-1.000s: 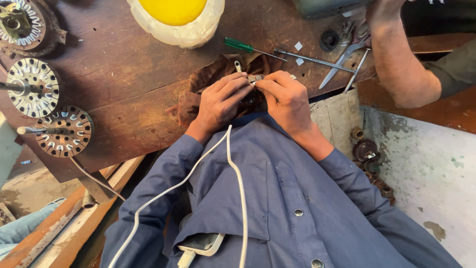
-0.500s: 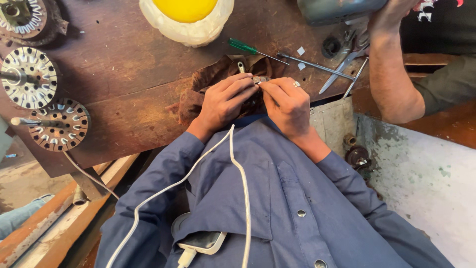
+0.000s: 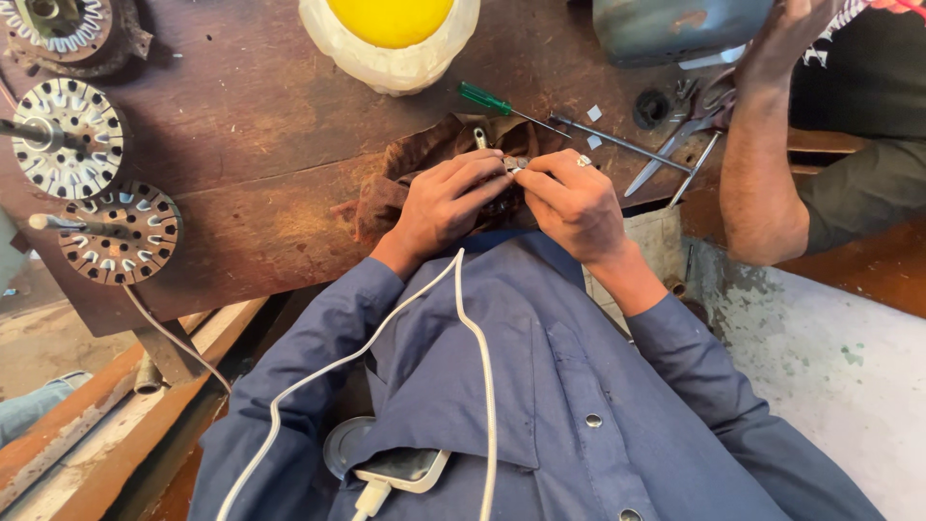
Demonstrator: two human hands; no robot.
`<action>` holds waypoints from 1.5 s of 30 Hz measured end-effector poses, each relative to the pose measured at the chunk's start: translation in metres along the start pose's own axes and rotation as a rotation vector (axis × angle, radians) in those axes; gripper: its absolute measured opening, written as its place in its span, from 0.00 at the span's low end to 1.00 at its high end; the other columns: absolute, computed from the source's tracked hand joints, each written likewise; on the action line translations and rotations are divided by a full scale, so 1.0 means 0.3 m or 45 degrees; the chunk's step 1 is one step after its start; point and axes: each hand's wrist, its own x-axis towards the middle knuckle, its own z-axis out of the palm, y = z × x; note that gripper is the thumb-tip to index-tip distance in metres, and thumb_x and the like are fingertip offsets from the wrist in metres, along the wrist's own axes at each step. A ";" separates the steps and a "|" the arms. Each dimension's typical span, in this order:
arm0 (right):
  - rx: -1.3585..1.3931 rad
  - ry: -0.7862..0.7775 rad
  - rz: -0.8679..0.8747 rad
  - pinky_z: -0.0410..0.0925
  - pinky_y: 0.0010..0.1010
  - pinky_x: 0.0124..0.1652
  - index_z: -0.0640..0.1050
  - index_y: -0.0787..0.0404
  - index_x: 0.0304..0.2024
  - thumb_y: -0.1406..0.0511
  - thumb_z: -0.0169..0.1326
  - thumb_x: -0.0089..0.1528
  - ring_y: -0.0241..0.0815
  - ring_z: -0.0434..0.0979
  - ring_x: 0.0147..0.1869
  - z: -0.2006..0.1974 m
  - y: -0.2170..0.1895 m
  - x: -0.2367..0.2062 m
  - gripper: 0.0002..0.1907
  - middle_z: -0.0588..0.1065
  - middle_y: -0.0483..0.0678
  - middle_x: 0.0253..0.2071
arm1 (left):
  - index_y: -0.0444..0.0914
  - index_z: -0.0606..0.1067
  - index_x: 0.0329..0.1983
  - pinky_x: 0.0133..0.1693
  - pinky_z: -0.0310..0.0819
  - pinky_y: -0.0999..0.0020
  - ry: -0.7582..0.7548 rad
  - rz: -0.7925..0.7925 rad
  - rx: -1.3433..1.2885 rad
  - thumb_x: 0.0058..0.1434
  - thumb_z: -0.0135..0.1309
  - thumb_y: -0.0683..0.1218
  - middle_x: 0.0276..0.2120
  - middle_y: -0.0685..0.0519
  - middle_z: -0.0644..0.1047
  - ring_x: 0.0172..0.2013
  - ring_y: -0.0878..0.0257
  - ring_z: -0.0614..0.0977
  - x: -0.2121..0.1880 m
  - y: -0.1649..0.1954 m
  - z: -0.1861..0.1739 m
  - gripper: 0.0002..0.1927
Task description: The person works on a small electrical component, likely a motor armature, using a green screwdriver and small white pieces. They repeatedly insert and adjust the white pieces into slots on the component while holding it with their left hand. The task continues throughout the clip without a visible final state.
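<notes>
The small metal part (image 3: 516, 164) looks light, hard and slippery, pinched by the left hand (image 3: 446, 200) at nine o'clock and right hand (image 3: 571, 201) at three.

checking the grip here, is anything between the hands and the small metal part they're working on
Nothing visible. The left hand and right hand both close directly on the small metal part over the brown cloth. The screwdriver lies apart, farther up the bench.
</notes>
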 end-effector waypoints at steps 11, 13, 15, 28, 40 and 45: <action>-0.033 0.161 0.010 0.73 0.36 0.43 0.81 0.66 0.45 0.77 0.62 0.60 0.50 0.80 0.45 0.036 -0.033 -0.014 0.10 0.78 0.51 0.42 | 0.36 0.75 0.55 0.55 0.79 0.61 0.113 -0.296 -0.364 0.62 0.59 0.37 0.53 0.46 0.77 0.55 0.49 0.82 -0.007 0.024 -0.011 0.17; -0.008 0.205 0.070 0.73 0.36 0.42 0.81 0.66 0.45 0.75 0.64 0.62 0.50 0.80 0.44 0.040 -0.039 -0.019 0.09 0.78 0.51 0.42 | 0.36 0.73 0.58 0.55 0.77 0.61 0.153 -0.412 -0.488 0.64 0.60 0.39 0.53 0.44 0.76 0.55 0.47 0.81 -0.001 0.032 -0.007 0.19; -0.013 0.221 0.114 0.73 0.36 0.42 0.81 0.66 0.45 0.74 0.64 0.62 0.50 0.80 0.43 0.039 -0.045 -0.021 0.09 0.78 0.52 0.42 | 0.36 0.70 0.62 0.56 0.75 0.60 0.186 -0.430 -0.531 0.65 0.60 0.41 0.55 0.41 0.75 0.56 0.44 0.79 0.010 0.031 -0.003 0.23; -0.243 0.107 0.081 0.72 0.37 0.40 0.81 0.66 0.45 0.77 0.61 0.60 0.51 0.79 0.42 0.057 -0.072 -0.007 0.11 0.77 0.51 0.40 | 0.38 0.70 0.65 0.49 0.76 0.58 -0.106 -0.514 -0.482 0.70 0.56 0.42 0.51 0.44 0.78 0.50 0.46 0.81 0.030 0.036 -0.014 0.21; 0.296 0.293 0.445 0.73 0.31 0.44 0.81 0.65 0.42 0.75 0.67 0.58 0.45 0.81 0.43 0.068 -0.030 -0.040 0.11 0.78 0.50 0.42 | 0.40 0.79 0.53 0.60 0.70 0.56 0.089 0.058 0.359 0.61 0.59 0.43 0.55 0.51 0.76 0.60 0.54 0.76 -0.011 0.018 -0.011 0.16; 0.251 0.389 0.507 0.72 0.32 0.46 0.82 0.65 0.42 0.76 0.66 0.59 0.46 0.81 0.47 0.101 -0.035 -0.063 0.10 0.78 0.51 0.44 | 0.40 0.81 0.53 0.62 0.66 0.55 0.060 0.066 0.451 0.61 0.57 0.43 0.55 0.53 0.76 0.61 0.57 0.75 -0.006 0.030 0.003 0.16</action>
